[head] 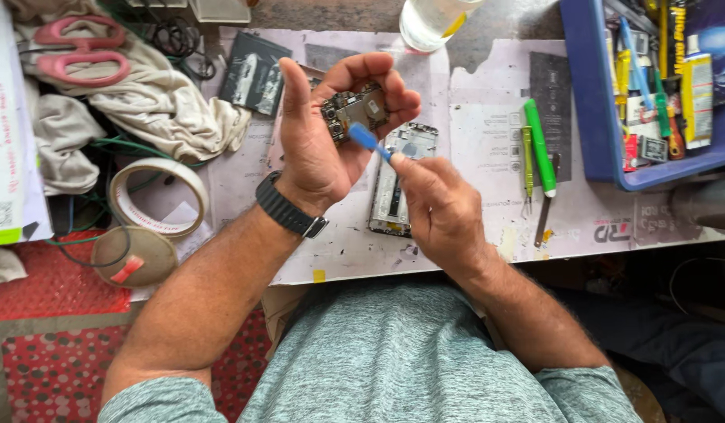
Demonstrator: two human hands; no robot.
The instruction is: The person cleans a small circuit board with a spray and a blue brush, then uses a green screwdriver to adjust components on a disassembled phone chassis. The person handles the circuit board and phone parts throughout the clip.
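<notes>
Right, starting at nine o'clock: scissors [82, 55] with pink handles lie on a heap of cloth [147, 98], and below them at about eight o'clock sit a tape roll [159, 197] and a round lid [135, 257]. None of that is touching my hands.

Now my left hand [325, 141], watch [288, 207] on the wrist, is up off the bench at roughly eleven o'clock from centre, palm turned toward me, thumb standing up, fingers curled over and cupping a small circuit board [354, 110]. So that hand is closed round the board, loosely, by its edges. I judge it light, thin and stiff, and fragile too: bare chips and connectors on the face, so edges are the place to hold, never a squeeze across the middle.

Just under the hand, at centre, a phone frame [397, 184] lies flat on the paper mat [488, 141], open side up.

My right hand [441, 207] comes in from five o'clock, forearm angled up across my chest, fingertips pinched tight on a blue tool [366, 139]. Its flat tip points to ten o'clock and sits at the board's lower edge; whether it actually touches I cannot tell.

Further on, at three o'clock, a green pen [539, 149] and tweezers [527, 171] lie side by side on the mat, and a blue tray [593, 110] of tools fills the two o'clock corner.
</notes>
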